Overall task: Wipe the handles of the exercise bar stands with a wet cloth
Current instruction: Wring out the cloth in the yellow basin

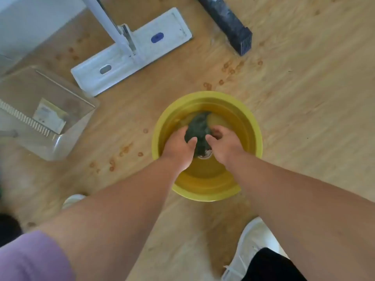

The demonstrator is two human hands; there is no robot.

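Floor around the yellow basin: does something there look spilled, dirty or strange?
Yes. Small orange-brown ring marks dot the wooden floor beyond and left of the yellow basin, like stains. No spilled water shows. Both hands, left and right, grip the dark cloth inside it.

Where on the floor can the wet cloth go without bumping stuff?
Bare floor lies right of the yellow basin, below the dark bar. It's crowded left, around the flat mop and clear bin.
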